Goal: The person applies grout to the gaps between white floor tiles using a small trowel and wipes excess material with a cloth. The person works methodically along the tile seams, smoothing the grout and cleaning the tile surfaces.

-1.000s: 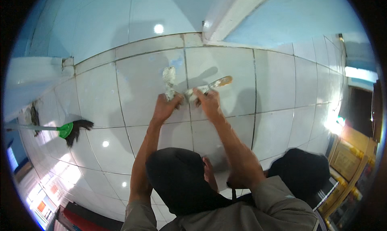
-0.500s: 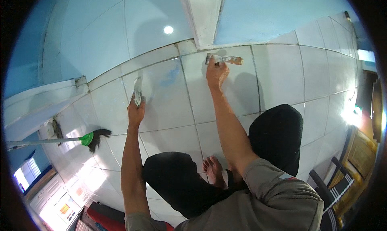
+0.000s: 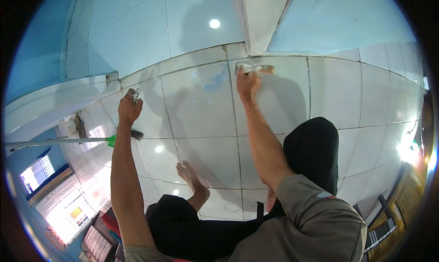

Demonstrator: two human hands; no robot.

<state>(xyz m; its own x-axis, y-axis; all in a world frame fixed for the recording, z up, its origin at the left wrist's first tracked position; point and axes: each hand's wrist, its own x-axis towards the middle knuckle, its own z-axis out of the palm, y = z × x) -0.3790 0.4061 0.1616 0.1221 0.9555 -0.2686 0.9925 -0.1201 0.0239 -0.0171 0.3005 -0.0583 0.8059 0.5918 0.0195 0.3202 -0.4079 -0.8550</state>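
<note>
My right hand [image 3: 247,83] holds a paintbrush [image 3: 256,69] with a wooden handle, its bristles pressed on the white floor tile [image 3: 201,102] near the base of a white pillar [image 3: 260,20]. My left hand [image 3: 129,110] is stretched out to the left and shut on a small pale, grey tool [image 3: 136,95] that stands up from the fist. A bluish smear [image 3: 215,81] marks the tile between the two hands. My bare foot [image 3: 192,177] and black trousers [image 3: 315,148] show below.
A broom [image 3: 91,139] with a green head and long pale handle lies on the tiles at the left, behind my left arm. Light blue walls [image 3: 343,20] rise beyond the tiles. A raised white ledge [image 3: 50,102] runs along the left. Wooden furniture stands at the right edge.
Both hands were together at the middle of the tile a second ago. My right hand moved with the brush toward the pillar base; my left hand swung out left with the small tool.
</note>
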